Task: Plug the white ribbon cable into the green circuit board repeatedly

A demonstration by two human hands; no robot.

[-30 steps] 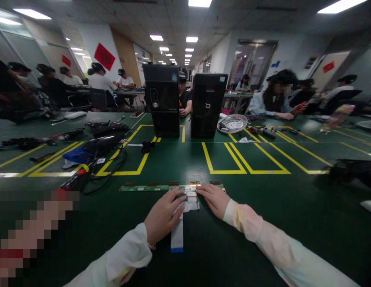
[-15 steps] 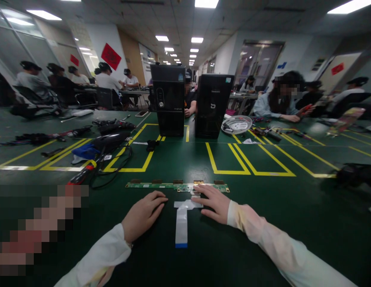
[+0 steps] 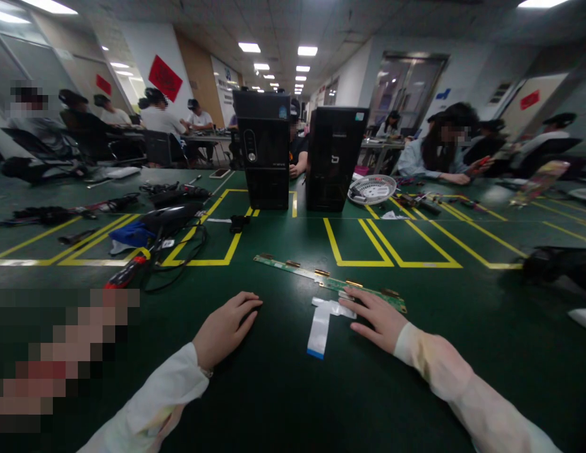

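A long, narrow green circuit board (image 3: 340,284) lies slanted on the dark green table, its right end nearer to me. From its front side a white flat ribbon cable (image 3: 320,324) with a blue end extends toward me. My right hand (image 3: 375,318) rests with spread fingers over the board's right part and the cable's side piece, touching them and hiding a little of both. Left of the cable, my left hand (image 3: 229,330) lies on the table with its fingers stretched out and nothing in them.
Two black computer towers (image 3: 267,151) stand ahead, with a white basket (image 3: 372,189) to their right. At left lie a red-and-black tool (image 3: 127,269), a blue-and-black object (image 3: 132,233) and cables. Yellow tape (image 3: 363,263) marks the table. Several people sit beyond.
My right hand has moved right, and the circuit board with its ribbon cable has shifted right and turned from level to slanted. The left hand has barely moved. The view has tilted slightly.
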